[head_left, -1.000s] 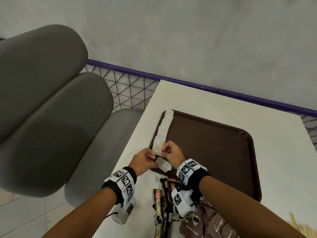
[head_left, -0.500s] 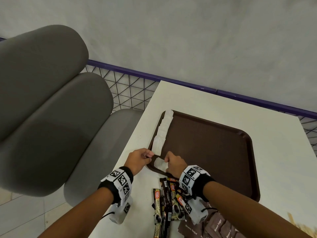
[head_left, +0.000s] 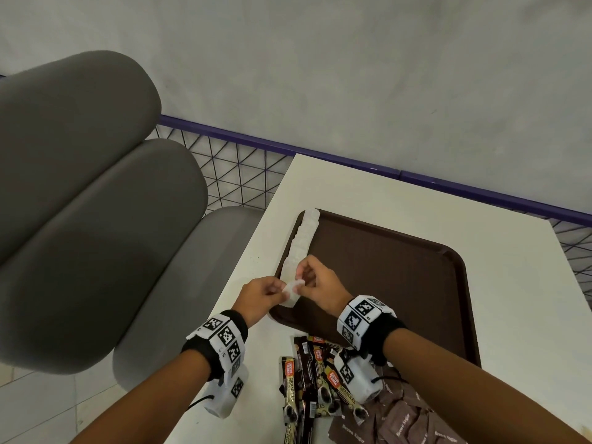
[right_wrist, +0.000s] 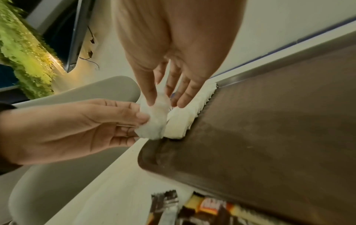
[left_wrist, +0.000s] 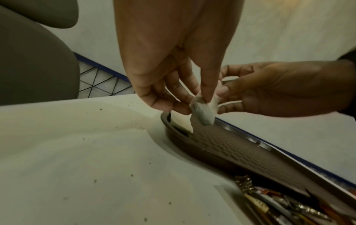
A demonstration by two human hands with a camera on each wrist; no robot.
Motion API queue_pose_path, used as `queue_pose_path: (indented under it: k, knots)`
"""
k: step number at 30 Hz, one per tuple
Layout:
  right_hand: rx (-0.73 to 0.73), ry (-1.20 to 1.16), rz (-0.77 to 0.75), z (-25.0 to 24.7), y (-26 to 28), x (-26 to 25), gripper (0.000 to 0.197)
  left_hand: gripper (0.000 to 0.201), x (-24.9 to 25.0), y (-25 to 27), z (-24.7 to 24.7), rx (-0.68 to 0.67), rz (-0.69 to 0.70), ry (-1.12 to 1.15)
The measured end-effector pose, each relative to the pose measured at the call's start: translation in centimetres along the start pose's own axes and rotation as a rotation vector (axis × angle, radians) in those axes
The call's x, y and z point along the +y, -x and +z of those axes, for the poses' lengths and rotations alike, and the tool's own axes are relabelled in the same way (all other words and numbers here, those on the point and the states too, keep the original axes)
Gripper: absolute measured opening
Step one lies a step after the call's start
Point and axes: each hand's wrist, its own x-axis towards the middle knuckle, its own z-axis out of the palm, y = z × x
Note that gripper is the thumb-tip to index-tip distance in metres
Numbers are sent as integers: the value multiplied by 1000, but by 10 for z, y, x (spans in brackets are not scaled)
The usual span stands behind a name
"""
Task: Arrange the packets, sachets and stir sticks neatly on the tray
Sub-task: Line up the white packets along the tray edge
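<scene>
Both grips, left hand and right hand, pinch one white sachet; wrist views show fingertips.

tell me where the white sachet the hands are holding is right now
In the head view the white sachet is pinched between the left hand and right hand, above the brown tray's near-left corner.

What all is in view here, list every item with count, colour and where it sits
tray: one, dark brown, on the table
white sachets: a row, count unclear, along the tray's left edge
held sachet: one, white, pinched between both hands above the tray's near left corner
coffee stick packets: several, black and gold, on the table near the tray
brown sugar packets: several, brown, bottom right
table: one, white
bench seat: grey, left
left hand: pinches held sachet
right hand: pinches held sachet
</scene>
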Motion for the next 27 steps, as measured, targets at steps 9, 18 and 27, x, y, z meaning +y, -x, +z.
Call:
queue_pose_path:
  k: [9, 18, 27]
  knots:
    - [44, 87, 127, 18, 1, 14, 26, 24, -5, -3, -2, 31, -102, 51]
    - [84, 293, 278, 34, -15, 22, 43, 40, -11, 0, 8, 77, -13, -262]
    - [60, 293, 321, 37, -13, 21, 39, 26, -15, -2, 4, 62, 28, -556]
